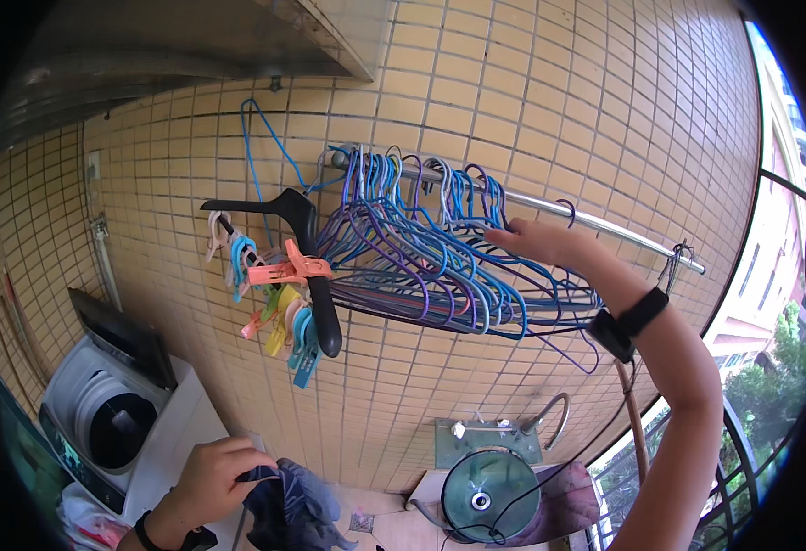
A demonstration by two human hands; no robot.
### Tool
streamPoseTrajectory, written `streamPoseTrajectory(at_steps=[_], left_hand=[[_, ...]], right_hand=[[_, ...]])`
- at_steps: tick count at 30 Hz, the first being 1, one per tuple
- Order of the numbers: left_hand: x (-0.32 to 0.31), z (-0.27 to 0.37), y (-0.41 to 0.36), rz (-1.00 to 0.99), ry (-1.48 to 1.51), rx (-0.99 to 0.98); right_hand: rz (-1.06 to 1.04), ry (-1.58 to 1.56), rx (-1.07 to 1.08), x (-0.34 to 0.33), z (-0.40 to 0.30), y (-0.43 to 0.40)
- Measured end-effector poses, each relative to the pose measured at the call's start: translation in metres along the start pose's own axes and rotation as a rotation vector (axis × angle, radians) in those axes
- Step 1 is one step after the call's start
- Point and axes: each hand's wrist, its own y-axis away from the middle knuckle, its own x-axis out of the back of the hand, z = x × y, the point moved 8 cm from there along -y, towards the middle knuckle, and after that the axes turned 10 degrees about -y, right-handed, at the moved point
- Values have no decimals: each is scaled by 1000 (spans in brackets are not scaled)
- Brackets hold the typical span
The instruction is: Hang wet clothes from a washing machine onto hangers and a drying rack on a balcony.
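My left hand [218,479] grips a dark blue cloth garment [286,506], which hangs in folds below it at the bottom of the view. My right hand [544,241] is raised to the metal rail [603,224], at the right part of a dense row of blue, purple and grey wire hangers [417,255]. Its fingers are among the hanger necks; whether they close on one is hidden. A black plastic hanger [306,220] hangs at the left end of the row. Several coloured clothes pegs [286,272] cluster beside it.
An open top-loading washing machine [124,413] stands at lower left, near a plastic bag [86,516]. A glass basin [489,492] with a curved tap [558,417] sits below the hangers. A cabinet [169,41] overhangs at upper left. Window bars [726,475] line the right side.
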Motion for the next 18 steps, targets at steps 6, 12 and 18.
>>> streamPoseTrajectory(at_steps=[6, 12, 18], left_hand=[[-5, -1, -13, 0, 28, 11], [-9, -14, -8, 6, 42, 20], [-17, -20, -7, 12, 96, 85]], right_hand=[[-56, -10, -89, 17, 37, 16], [-55, -178, -179, 16, 101, 34], [-15, -241, -235, 15, 133, 39]])
